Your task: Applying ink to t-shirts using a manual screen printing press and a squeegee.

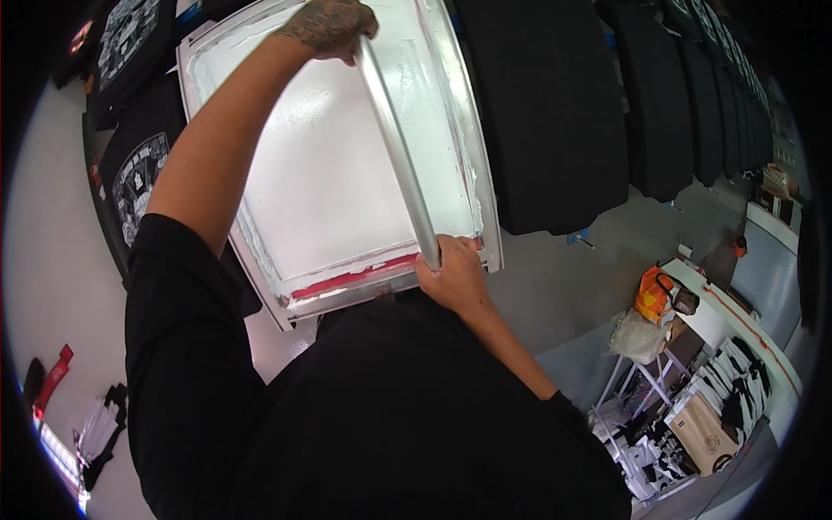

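A silver-framed printing screen (347, 302) lies in front of me, its mesh covered with white ink (316, 165). A long metal-handled squeegee (394, 143) stretches across the right part of the mesh, slanting from far to near. My left hand (329, 28), tattooed on the back, is closed round its far end. The near end is gripped by my right hand (455, 276), close to the frame's near right corner. The squeegee's blade cannot be made out. Along the near inner edge of the frame runs a red strip (355, 276) smeared with white.
Black shirts (550, 113) on platens line up to the right. Black shirts with white prints (143, 178) lie at the left. On the far right stand an orange bag (652, 295), a cardboard box (702, 433) and stacked black and white garments (724, 373).
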{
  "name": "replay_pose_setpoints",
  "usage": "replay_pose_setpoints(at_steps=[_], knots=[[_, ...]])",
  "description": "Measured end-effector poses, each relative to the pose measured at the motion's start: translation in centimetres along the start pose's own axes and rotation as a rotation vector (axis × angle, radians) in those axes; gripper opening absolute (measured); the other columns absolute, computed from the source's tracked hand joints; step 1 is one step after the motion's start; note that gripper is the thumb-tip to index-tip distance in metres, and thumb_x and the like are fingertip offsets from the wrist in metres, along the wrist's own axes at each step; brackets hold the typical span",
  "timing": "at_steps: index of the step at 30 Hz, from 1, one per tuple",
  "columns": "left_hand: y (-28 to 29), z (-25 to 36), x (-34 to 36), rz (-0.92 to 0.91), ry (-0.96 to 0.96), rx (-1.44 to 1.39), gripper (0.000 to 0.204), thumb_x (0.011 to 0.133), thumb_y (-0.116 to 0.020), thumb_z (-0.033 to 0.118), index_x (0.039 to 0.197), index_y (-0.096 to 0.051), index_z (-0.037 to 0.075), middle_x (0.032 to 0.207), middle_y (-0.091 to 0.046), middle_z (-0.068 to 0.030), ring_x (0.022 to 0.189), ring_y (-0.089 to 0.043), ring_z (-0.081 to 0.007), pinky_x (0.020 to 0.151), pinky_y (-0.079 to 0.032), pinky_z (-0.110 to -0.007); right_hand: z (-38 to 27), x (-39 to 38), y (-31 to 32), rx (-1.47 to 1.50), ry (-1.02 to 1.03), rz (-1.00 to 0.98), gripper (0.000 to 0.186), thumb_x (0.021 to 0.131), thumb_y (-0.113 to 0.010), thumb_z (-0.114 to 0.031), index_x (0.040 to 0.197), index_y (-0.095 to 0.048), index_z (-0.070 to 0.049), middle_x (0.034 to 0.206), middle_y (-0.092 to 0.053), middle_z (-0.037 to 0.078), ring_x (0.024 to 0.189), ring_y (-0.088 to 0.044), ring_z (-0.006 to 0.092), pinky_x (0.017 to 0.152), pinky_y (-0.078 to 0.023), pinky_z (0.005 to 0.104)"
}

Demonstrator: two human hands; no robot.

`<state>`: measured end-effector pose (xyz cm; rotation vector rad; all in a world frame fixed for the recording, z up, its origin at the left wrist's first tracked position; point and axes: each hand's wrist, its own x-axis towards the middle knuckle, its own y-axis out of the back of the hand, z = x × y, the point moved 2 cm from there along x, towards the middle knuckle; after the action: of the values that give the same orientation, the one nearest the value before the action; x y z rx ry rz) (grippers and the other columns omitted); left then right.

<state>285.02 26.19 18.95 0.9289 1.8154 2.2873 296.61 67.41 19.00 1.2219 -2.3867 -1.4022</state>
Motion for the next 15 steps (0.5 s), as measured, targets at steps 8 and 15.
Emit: replay_pose_setpoints(at_steps=[8, 15], knots=[[15.3, 2.9, -15.6, -0.464, 0.836, 0.053, 0.037, 0.067, -0.090, 0.010, 0.099, -0.071, 0.008, 0.080, -0.069, -0.0071, 0.080, -0.069, -0.0232, 0.075, -0.054, -0.038, -1.8, 10.1, 3.5, 0.199, 0.091, -0.313, 0.020, 0.083, -0.066, -0.011, 0.097, -0.068, 0.003, 0.081, -0.069, 0.021, 0.073, -0.069, 0.0350, 0.066, -0.054, 0.0420], [12.1, 20.4, -24.1, 0.123, 1.230, -0.232, 0.034, 0.075, -0.085, 0.009, 0.105, -0.070, 0.007, 0.091, -0.066, -0.0105, 0.080, -0.068, -0.0291, 0.072, -0.056, -0.034, -7.8, 27.2, 8.7, -0.562, 0.543, -0.042, 0.031, 0.080, -0.068, -0.003, 0.109, -0.075, -0.011, 0.105, -0.075, 0.009, 0.099, -0.070, 0.0281, 0.103, -0.039, 0.0471]])
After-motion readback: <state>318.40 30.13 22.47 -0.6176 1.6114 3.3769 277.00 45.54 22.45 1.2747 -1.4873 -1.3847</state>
